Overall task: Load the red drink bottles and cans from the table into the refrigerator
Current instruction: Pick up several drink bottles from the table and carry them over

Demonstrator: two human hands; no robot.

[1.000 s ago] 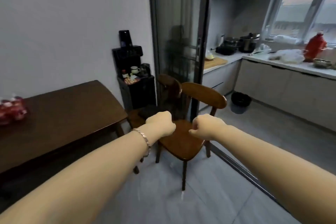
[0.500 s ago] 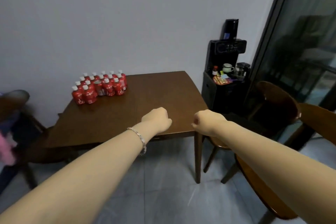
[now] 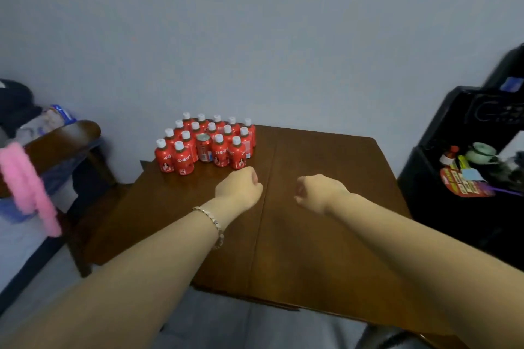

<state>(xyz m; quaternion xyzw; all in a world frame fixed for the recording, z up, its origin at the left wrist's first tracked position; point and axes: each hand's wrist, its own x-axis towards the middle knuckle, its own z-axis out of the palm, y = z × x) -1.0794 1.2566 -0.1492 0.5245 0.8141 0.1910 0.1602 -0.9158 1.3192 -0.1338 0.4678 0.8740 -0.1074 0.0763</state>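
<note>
Step in hand, by judgement: approach to the table (image 3: 326, 161) for a first pickup; nothing is held yet.

At the far left, a chair (image 3: 68, 136) carries a pink cloth (image 3: 27, 190) and stands apart from the work. The bottles (image 3: 181, 157), red with white caps, stand upright in tight rows at the table's far left corner, close to the wall. One can (image 3: 204, 148) stands among them near the front of the group, touching its neighbours.

The left hand (image 3: 239, 187) hovers over the table just in front of the group's right end, fingers clenched into a fist, grasping nothing. The right hand (image 3: 319, 193) hovers beside it near the table's middle, likewise clenched and empty. A black cabinet (image 3: 453, 207) stands just off the table's right edge. The refrigerator is not in view.

Procedure:
- Unclench both hands before reaching.
- Take from the front row first, since the rear rows are walled in.
- Grip each bottle round the body below the cap and lift straight up. Clear the neighbours before moving sideways, because a sideways pull in so tight a pack is likely to topple adjacent bottles.
- Carry one bottle per hand; that is the safe load.
- Take the can, which is shorter and smooth, once a neighbour is out.
</note>
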